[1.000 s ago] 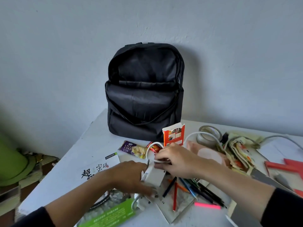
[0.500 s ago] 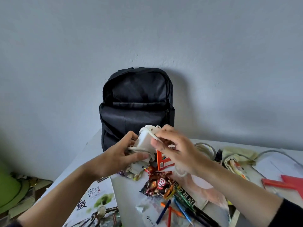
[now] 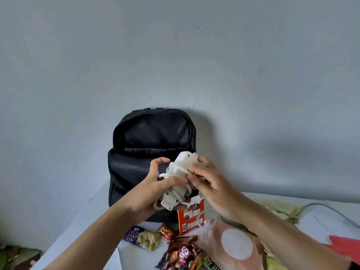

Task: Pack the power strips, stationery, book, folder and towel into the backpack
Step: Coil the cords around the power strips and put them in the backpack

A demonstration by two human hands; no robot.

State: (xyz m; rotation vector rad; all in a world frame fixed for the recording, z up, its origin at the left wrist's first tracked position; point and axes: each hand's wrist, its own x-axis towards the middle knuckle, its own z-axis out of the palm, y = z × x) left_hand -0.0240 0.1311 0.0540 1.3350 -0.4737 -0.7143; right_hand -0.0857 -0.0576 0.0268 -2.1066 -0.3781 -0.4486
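Observation:
A black backpack (image 3: 152, 137) stands upright against the wall at the back of the white table, its main compartment unzipped and gaping. In front of its opening I hold a white power strip (image 3: 182, 168) with its cord wound around it. My left hand (image 3: 155, 189) grips the strip's lower end from below. My right hand (image 3: 207, 181) pinches its upper part and the cord from the right. A yellowish towel (image 3: 280, 208) lies at the right. A red folder (image 3: 344, 245) shows at the right edge.
Snack packets (image 3: 142, 237) and candy wrappers (image 3: 181, 254) lie on the white table (image 3: 91, 217) below my hands. An orange-and-white box (image 3: 191, 216) stands by the backpack's base. A pinkish plastic pouch (image 3: 233, 248) lies at the lower right. A grey cable (image 3: 327, 209) runs off right.
Both hands lifted the wound power strip off the table and carried it up to the backpack's opening. The camera tilted upward, so the pens and the book left the view.

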